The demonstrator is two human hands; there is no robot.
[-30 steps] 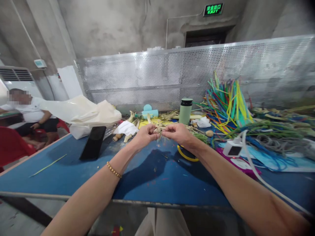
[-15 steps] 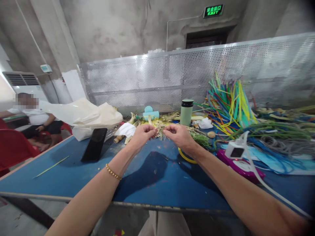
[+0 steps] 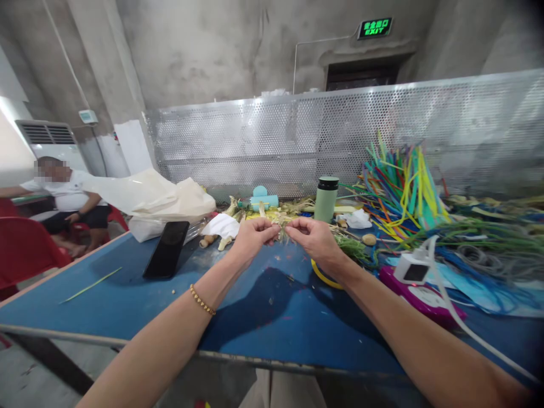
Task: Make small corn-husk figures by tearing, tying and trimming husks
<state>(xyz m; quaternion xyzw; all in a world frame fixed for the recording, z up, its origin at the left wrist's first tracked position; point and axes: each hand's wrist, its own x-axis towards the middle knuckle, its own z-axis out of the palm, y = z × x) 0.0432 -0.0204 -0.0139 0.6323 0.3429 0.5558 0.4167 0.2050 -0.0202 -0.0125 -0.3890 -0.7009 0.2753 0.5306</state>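
Note:
My left hand (image 3: 257, 235) and my right hand (image 3: 312, 238) are raised over the blue table (image 3: 263, 334), their fingertips pinched and almost meeting. Pale green and straw-coloured wisps (image 3: 282, 224) show between the fingertips. They blend with the scraps behind, so what exactly I hold is too small to make out. Under my right wrist lies a yellow ring (image 3: 323, 277), partly covered by the arm. A green lidded cup (image 3: 326, 199) stands just behind the right hand. Left of my left hand are a crumpled white tissue (image 3: 221, 225) and a black phone (image 3: 166, 249).
Coloured strips (image 3: 403, 187) stand bunched at the back right. A purple power strip (image 3: 420, 300) holds a white charger (image 3: 411, 267) with a trailing cable. A plastic bag (image 3: 170, 198) sits back left, near a seated person (image 3: 63, 195). A perforated metal panel (image 3: 255, 141) closes the back.
The view has shifted slightly, so everything sits a little further right and lower. My hands stay pinched close together, with the fingertips slightly nearer each other.

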